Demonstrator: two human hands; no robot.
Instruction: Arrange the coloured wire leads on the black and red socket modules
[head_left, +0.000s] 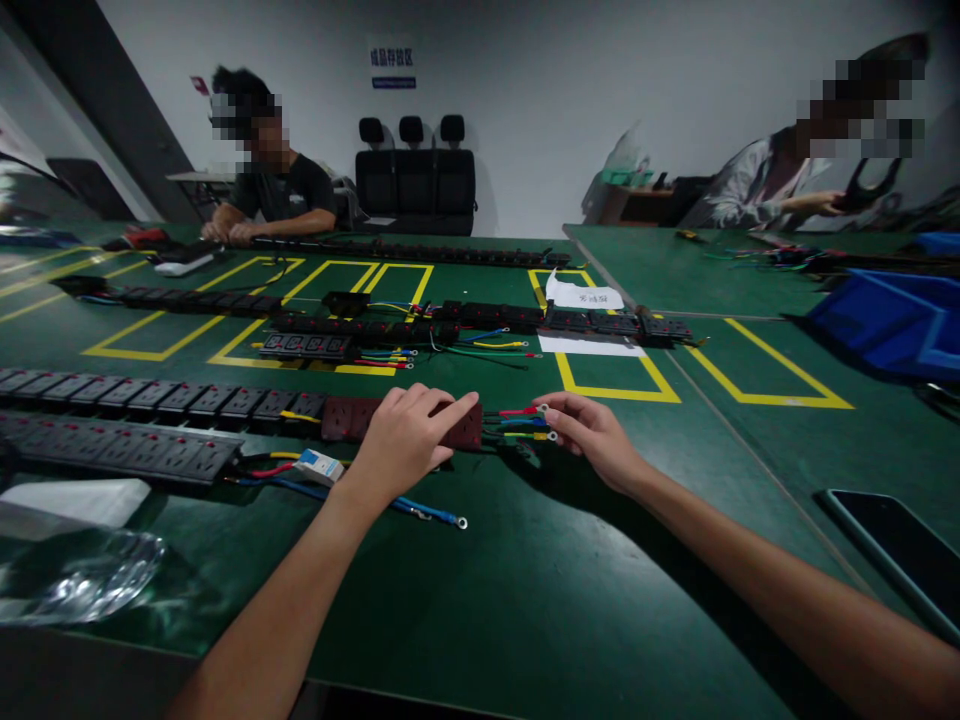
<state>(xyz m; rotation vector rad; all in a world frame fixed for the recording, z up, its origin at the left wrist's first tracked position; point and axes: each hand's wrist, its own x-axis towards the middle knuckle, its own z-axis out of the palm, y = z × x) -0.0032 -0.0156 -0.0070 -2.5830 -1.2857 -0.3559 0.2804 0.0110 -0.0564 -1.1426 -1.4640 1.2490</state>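
Observation:
My left hand (409,440) lies over the dark red sockets (345,417) at the right end of a long black socket strip (180,397), fingers across the top and thumb on the near side. Red, blue and yellow-green wires with ring terminals come out of that end. My right hand (592,435) pinches the ring terminal of the red wire (517,411) between thumb and fingertips. Below it, the ring terminal of the yellow-green wire (529,436) hangs free. Nearer to me lies a second black socket strip (120,447), its blue wires (435,514) running under my left wrist.
More socket strips (495,316) lie across the green table (562,600). A plastic bottle (82,565) is at the near left, a phone (892,540) at the right, and a blue bin (892,320) behind it. Two co-workers sit across the table.

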